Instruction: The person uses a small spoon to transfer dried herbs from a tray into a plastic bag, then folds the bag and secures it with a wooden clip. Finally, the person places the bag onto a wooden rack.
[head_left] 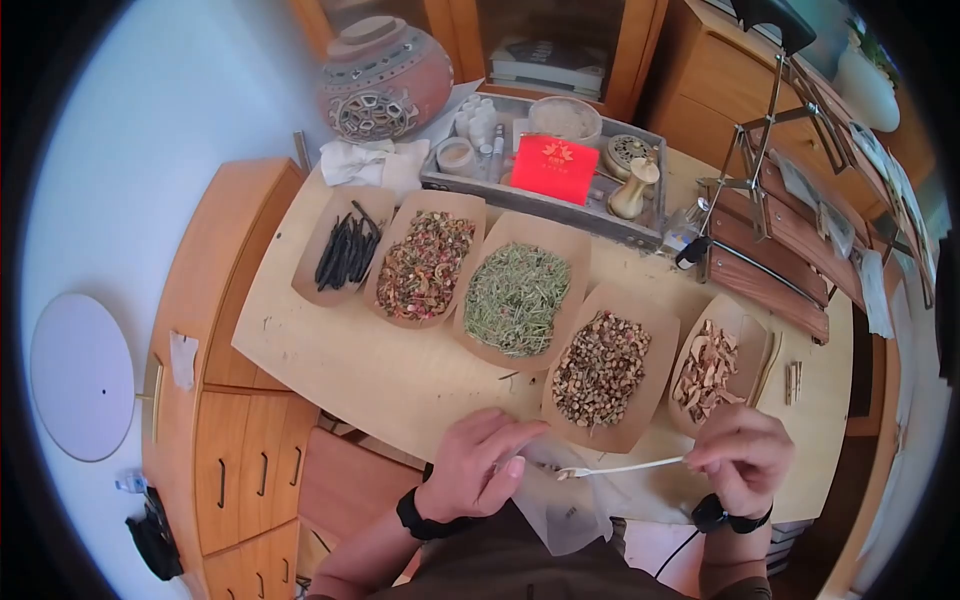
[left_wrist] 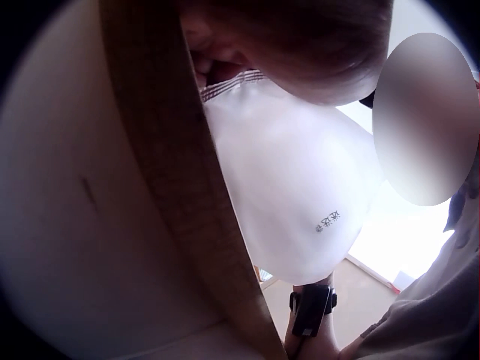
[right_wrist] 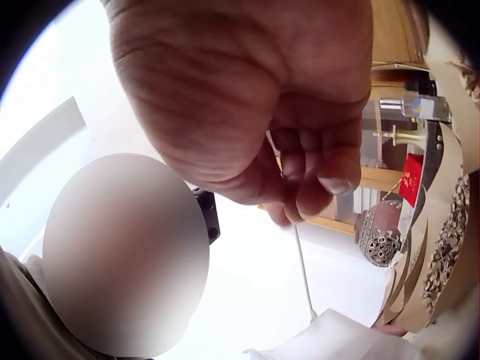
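So, far left there's an orange-brown wooden drawer cabinet [head_left: 245, 440] right up beside the pale counter [head_left: 300, 340]. First on the counter is a brown paper tray [head_left: 340, 205] of long black pods [head_left: 347, 248], with a patterned clay pot [head_left: 385, 80] behind it. Next tray over has a colourful dried flower mix [head_left: 427, 263]. Below that, at the near edge, the left hand [head_left: 480, 465] has its fingers bent around the top edge of a translucent white drawstring pouch [head_left: 560, 515], which hangs down in front of the person. Beyond it is a tray of chopped green herb [head_left: 518, 300], and behind that a grey wooden box [head_left: 540, 212] with a bright red card [head_left: 555, 168] in it. Then comes a tray of chunky brown bits [head_left: 602, 370]. A slim white spoon [head_left: 630, 466] runs sideways with its scoop right at the pouch; can't tell if it's actually inside. Further right is a tray of curly tan shavings [head_left: 708, 365], and just in front the right hand [head_left: 742, 462] has its fingers closed in a pinch on the spoon's handle. Metal-framed rack [head_left: 765, 280] at far right.
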